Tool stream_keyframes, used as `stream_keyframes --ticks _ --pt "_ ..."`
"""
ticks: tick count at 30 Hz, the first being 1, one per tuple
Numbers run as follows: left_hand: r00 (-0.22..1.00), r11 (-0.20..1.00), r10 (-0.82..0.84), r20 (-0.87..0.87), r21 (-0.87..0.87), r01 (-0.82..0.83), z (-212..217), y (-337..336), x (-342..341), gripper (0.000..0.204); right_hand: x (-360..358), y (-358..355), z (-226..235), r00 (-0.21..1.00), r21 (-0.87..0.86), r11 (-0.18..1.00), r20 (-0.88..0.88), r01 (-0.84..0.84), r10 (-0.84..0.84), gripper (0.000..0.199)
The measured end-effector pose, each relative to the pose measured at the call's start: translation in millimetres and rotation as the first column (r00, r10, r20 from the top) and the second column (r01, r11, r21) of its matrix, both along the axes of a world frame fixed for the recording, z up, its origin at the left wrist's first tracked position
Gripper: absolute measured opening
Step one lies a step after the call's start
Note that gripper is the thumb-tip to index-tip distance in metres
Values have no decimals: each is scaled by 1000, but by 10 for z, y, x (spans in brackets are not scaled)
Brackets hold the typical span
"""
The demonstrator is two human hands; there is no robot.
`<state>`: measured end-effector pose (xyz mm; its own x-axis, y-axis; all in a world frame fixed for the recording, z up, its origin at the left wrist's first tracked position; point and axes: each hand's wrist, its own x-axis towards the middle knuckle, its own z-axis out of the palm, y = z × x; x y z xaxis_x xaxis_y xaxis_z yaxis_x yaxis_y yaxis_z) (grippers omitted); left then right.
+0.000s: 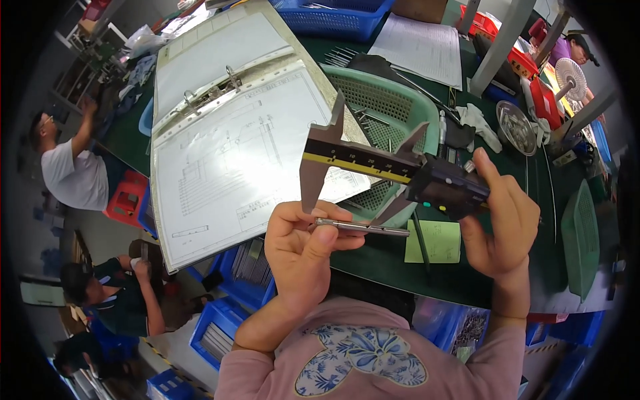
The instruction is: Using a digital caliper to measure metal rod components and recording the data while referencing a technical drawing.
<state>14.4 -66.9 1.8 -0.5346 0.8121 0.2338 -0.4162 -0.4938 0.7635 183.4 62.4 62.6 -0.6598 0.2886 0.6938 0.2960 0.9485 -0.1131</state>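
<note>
My left hand (pixel 303 250) pinches a thin metal rod (pixel 370 229) between thumb and fingers, and the rod's free end points right. A digital caliper (pixel 373 167) is gripped by my right hand (pixel 500 220) around its display body. Its jaws are spread apart, the lower ones reaching down toward the rod. One lower jaw tip comes close to the left fingers and the other to the middle of the rod; whether they touch it I cannot tell. Behind the caliper sits a green perforated basket (pixel 427 107) with several thin metal pieces inside.
An open ring binder (pixel 233 153) with drawings lies at left. A yellow-green note (pixel 440 241) with a dark stick is in front. Farther off are a metal bowl (pixel 515 130), white gloves (pixel 481 125) and a blue basket (pixel 333 20). Several people are around, including one seated person (pixel 73 160).
</note>
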Motion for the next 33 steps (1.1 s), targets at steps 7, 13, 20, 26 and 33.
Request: stream_keyframes --ticks 7,13,20,26,33 --pt "1000 1000 4 -6 -4 -4 0 19 -11 22 -10 21 -8 999 14 1000 28 -18 18 52" --pt "1000 1000 13 -14 -14 -14 -10 23 -1 22 -16 26 -31 1000 14 1000 16 -26 26 53" --pt "1000 999 19 -16 -35 -19 12 20 30 22 -11 -12 -5 999 6 999 36 35 -35 51" --pt "999 998 27 -36 -60 -29 15 14 32 21 3 9 -21 999 44 998 12 33 -34 46" --pt "1000 998 11 -27 -61 -12 13 14 36 22 21 26 -21 1000 60 998 8 21 -22 39"
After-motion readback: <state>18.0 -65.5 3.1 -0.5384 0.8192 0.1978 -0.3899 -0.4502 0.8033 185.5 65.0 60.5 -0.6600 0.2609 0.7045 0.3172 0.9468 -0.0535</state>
